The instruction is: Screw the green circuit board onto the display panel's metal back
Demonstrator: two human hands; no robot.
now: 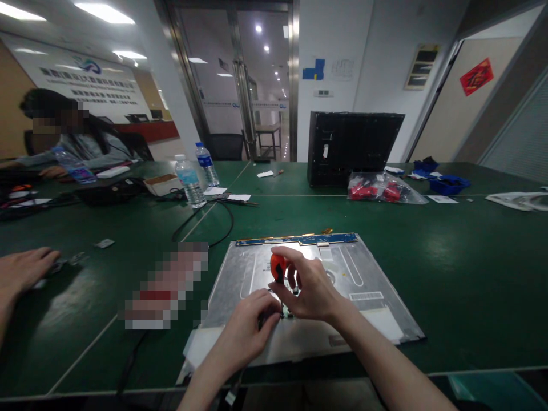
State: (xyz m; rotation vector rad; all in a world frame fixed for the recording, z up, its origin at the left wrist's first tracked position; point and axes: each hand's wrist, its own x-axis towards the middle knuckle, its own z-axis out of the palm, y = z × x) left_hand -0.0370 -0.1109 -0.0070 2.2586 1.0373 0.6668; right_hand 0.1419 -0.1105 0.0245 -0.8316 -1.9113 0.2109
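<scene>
In the head view my right hand (314, 285) is closed around a short screwdriver (278, 267) with an orange and black handle. It stands nearly upright, tip down, over the middle of a flat silver display panel (372, 285). Beside the tip, my left hand (248, 328) rests low with fingers curled together; what they pinch, if anything, is hidden. Small dark and green parts lie under the fingertips, too small to name. Along the panel's far edge runs a narrow blue circuit board (295, 240).
Another person's hand (29, 265) rests at the left, and a co-worker (85, 131) sits farther back. Two water bottles (189, 180), a black cable (231, 222), a black monitor housing (351, 148) and a plastic bag with red parts (381, 188) are on the green table (462, 274).
</scene>
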